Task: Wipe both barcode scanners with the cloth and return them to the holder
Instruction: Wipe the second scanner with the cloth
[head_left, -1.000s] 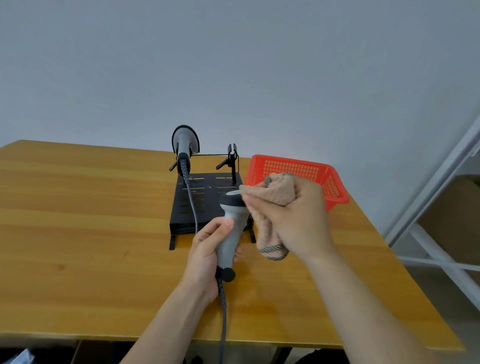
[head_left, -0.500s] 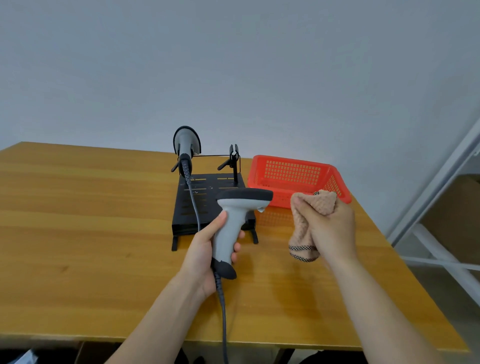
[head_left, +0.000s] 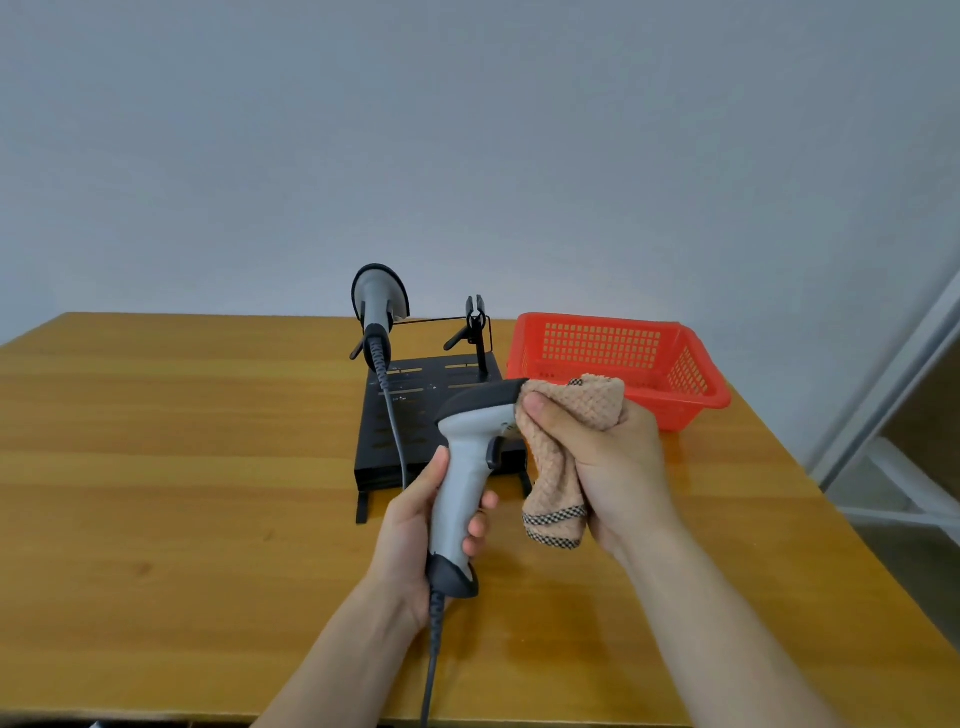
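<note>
Left hand wrapped round grey scanner handle, upright above tabletop. Right hand clutches cloth, pressed on scanner head. Second scanner sits in holder.

Plain grey-blue wall, wooden table; perhaps a white shelf frame at right

held scanner front end was covered by cloth and right hand at centre, its cable ran off the bottom edge, holder near-right corner hid behind that scanner and cloth, basket near wall partly too, white frame clipped at right edge
</note>
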